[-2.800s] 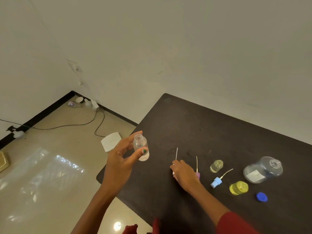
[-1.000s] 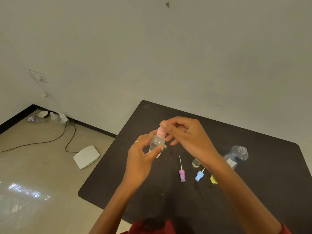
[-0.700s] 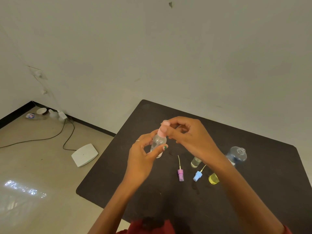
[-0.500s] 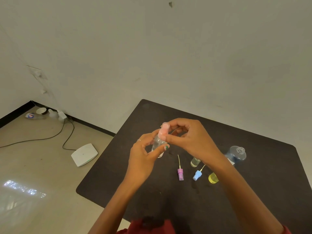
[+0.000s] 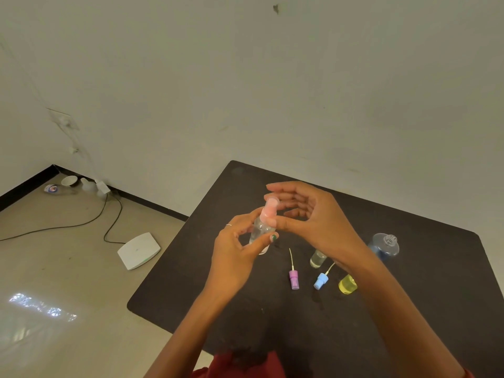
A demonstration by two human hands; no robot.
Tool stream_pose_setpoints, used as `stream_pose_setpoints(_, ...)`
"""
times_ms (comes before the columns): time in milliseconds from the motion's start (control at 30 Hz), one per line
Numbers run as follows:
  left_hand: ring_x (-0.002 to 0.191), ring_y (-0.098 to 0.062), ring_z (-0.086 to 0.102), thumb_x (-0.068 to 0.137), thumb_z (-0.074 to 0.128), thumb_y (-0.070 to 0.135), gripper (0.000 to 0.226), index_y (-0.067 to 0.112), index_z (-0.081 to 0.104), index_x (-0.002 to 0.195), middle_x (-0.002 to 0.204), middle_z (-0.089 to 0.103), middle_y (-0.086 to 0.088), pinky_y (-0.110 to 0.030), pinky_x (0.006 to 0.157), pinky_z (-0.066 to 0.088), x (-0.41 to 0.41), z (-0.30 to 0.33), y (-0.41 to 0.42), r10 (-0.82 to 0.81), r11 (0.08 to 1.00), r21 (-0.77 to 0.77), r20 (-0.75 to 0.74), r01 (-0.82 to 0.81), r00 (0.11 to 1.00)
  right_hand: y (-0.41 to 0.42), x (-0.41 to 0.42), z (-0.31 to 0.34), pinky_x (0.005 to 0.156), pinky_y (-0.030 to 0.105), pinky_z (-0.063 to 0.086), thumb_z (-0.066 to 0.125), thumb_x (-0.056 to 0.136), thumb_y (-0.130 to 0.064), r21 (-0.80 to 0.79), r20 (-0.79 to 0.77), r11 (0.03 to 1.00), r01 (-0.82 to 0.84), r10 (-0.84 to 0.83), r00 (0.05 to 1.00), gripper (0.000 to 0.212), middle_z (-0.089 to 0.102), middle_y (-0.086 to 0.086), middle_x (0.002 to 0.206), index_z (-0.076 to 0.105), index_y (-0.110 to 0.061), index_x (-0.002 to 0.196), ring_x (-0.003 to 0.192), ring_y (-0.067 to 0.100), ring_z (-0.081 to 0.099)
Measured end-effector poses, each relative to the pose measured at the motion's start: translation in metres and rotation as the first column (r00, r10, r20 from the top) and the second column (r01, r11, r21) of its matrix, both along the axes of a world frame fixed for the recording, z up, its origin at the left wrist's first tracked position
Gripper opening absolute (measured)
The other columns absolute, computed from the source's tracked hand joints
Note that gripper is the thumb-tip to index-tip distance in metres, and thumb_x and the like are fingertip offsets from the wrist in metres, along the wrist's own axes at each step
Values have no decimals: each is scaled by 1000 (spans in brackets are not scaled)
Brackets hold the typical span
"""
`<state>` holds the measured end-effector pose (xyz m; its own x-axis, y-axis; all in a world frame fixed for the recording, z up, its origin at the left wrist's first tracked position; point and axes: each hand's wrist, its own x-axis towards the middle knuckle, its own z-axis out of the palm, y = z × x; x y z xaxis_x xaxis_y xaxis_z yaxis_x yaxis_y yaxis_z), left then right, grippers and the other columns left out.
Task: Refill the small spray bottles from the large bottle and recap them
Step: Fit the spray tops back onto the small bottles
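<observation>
Hands meet above a dark, matte table (image 5: 272, 309) with rounded corners, where a person in a red garment works on one small clear plastic spray bottle (image 5: 259, 233). The left hand (image 5: 234, 255) grips the bottle's body between thumb and curled fingers, holding it upright above the table's left part; a thin ring shows on one finger and green polish on the thumbnail. A pale pink spray cap (image 5: 268, 207) sits on the bottle's neck. The right hand (image 5: 313, 219) is at that cap, thumb touching its lower edge, the other fingers loosely spread behind it; whether they pinch it cannot be told.

Counted on the table: two loose spray heads lying flat with their dip tubes attached, one purple (image 5: 294, 279) and one light blue (image 5: 321, 281), just beside each other; two small uncapped bottles, one clear (image 5: 317, 259) and one holding yellow liquid (image 5: 347, 284), both partly hidden by the right wrist; and one large clear bottle with a bluish tint (image 5: 384, 245) beyond the wrist, its position hard to read.

Plain off-white walls close the room. On the beige tiled floor at left lie one white flat box-like device (image 5: 139, 251), a dark cable (image 5: 81, 225), and a few small items against the black skirting in the corner.
</observation>
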<state>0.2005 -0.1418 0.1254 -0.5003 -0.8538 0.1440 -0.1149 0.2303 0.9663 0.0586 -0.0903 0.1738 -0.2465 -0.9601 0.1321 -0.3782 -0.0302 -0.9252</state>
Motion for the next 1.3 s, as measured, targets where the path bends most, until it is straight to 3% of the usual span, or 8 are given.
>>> stream_pose_setpoints(133, 96, 15, 55, 81, 69, 19, 47, 64, 57, 82, 93, 62, 32, 3, 72, 38, 2, 0, 0, -9, 1000, -11, -12, 9, 1000, 2, 5, -3, 78, 21, 54, 79, 71, -8, -32, 33, 999, 19, -18, 999, 31, 73, -6, 89, 69, -17, 99, 85, 6, 68)
stream_pose_setpoints(233, 94, 20, 53, 83, 67, 18, 47, 62, 54, 86, 94, 59, 33, 5, 71, 38, 3, 1, 0, 2, 1000, -25, -7, -2, 1000, 1, 9, -7, 78, 29, 55, 82, 68, -15, -36, -11, 996, 75, -76, 997, 30, 70, -11, 85, 67, -24, 92, 83, 6, 66)
stream_pose_setpoints(433, 88, 25, 51, 82, 68, 18, 43, 57, 50, 90, 86, 58, 38, 7, 67, 36, 3, 2, 2, 14, 1000, -9, -10, -14, 1000, 4, 11, -5, 92, 32, 51, 77, 74, -9, -30, 109, 1000, -1, 4, 994, 45, 69, -8, 107, 63, -22, 115, 103, 6, 64)
stream_pose_setpoints(600, 87, 29, 49, 84, 66, 15, 44, 55, 47, 91, 92, 52, 34, 8, 65, 35, 2, 1, 5, 13, 1000, -17, -3, -13, 1000, 2, 17, -12, 88, 39, 53, 80, 72, -13, -63, 59, 994, 90, -86, 995, 33, 70, -10, 97, 66, -20, 101, 93, 10, 65)
stream_pose_setpoints(800, 87, 28, 49, 83, 66, 17, 43, 55, 48, 90, 92, 54, 33, 7, 67, 37, 2, 2, 5, 11, 1000, -8, -10, -11, 1000, 5, 11, -8, 93, 46, 49, 76, 77, -14, -7, 102, 1000, -16, 17, 995, 37, 68, -8, 109, 64, -22, 110, 105, 11, 62)
stream_pose_setpoints(967, 86, 28, 49, 84, 66, 15, 44, 55, 49, 90, 90, 54, 33, 7, 65, 36, 1, 1, 7, -5, 1000, 1, -6, 5, 1000, 2, 14, -16, 84, 44, 53, 81, 70, -17, -24, 72, 994, 107, -105, 992, 30, 69, -8, 93, 64, -21, 94, 93, 12, 64)
stream_pose_setpoints(1167, 88, 26, 51, 83, 66, 18, 40, 55, 50, 88, 92, 54, 33, 6, 65, 37, 0, 1, 4, -11, 1000, 7, -10, 11, 1000, 4, 11, -10, 88, 52, 51, 74, 79, -18, 52, 75, 999, 2, -6, 997, 32, 68, -16, 106, 65, -29, 108, 100, 9, 63)
stream_pose_setpoints(1300, 88, 26, 50, 83, 67, 16, 43, 55, 51, 88, 89, 55, 35, 7, 66, 37, -1, 0, 4, -4, 1000, 9, -11, 4, 1000, 3, 13, -15, 84, 49, 53, 77, 76, -19, 23, 77, 995, 98, -99, 992, 25, 70, -14, 97, 69, -27, 98, 94, 9, 64)
